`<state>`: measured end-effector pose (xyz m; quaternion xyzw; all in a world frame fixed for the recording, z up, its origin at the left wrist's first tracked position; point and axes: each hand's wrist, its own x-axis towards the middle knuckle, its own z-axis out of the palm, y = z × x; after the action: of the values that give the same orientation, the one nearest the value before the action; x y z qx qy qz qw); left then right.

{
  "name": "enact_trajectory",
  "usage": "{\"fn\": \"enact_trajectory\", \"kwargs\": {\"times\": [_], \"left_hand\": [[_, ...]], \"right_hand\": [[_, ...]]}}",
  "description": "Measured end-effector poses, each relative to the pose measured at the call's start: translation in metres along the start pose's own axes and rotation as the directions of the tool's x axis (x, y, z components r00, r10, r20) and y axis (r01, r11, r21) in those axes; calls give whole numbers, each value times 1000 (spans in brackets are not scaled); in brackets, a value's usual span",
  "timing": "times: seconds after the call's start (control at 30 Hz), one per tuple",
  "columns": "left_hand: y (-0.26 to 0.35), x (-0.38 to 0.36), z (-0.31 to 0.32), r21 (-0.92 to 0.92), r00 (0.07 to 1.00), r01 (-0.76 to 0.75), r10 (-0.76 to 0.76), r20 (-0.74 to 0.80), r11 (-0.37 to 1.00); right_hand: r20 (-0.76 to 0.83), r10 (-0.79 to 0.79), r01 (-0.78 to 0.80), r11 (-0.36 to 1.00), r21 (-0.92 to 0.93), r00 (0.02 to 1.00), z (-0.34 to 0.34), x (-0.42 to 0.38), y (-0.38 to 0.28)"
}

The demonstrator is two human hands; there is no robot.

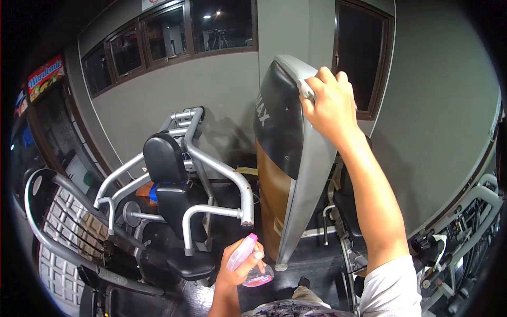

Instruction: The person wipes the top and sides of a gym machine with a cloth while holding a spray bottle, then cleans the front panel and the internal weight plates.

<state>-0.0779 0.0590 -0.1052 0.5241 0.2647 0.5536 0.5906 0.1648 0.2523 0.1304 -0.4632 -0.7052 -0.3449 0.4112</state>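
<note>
Against grey walls [449, 95], left grip [238, 268] clasps spray bottle [258, 280], right grip [332, 103] clutches cloth [306, 90].

glossy plastic spray bottle [258, 279]

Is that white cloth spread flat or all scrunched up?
Scrunched up: just a small, crumpled bit of the white cloth shows under the right hand.

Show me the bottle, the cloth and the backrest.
Bottle [259, 278], head view: on its lower body.
Cloth [305, 90], head view: on its exposed edge.
Backrest [165, 157], head view: on its black padding.
</note>
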Motion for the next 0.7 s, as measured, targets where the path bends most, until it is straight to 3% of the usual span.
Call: {"fn": "enact_trajectory", "kwargs": {"times": [0.13, 0.2, 0.27, 0.33, 0.47, 0.53, 0.6, 0.7], "left_hand": [[-5, 4, 3, -24, 997, -69, 68, -35, 997], [0, 11, 13, -8, 975, -136, 133, -179, 991], [9, 18, 22, 75, 949, -237, 247, -195, 969], [18, 28, 31, 176, 924, -307, 337, -180, 935], [55, 61, 54, 496, 815, -526, 576, 62, 691], [72, 71, 70, 511, 806, -531, 590, 57, 676], [75, 87, 73, 634, 713, -621, 669, 212, 460], [71, 103, 72, 624, 679, -655, 694, 239, 426]], "right_hand": [[-173, -60, 63, 998, 13, 983, -4, -51, -1], [-262, -62, 80, 995, 61, 963, 3, -83, 2], [-268, -26, 55, 993, 103, 963, 9, -120, 2], [-204, 106, -55, 969, 239, 973, 18, -162, -5], [-65, 164, -135, 938, 319, 984, 36, -232, -15], [-61, 181, -147, 918, 368, 981, 40, -250, -20], [-97, 182, -129, 907, 400, 979, 37, -254, -23], [-238, 78, 14, 932, 361, 968, 24, -230, -19]]}}
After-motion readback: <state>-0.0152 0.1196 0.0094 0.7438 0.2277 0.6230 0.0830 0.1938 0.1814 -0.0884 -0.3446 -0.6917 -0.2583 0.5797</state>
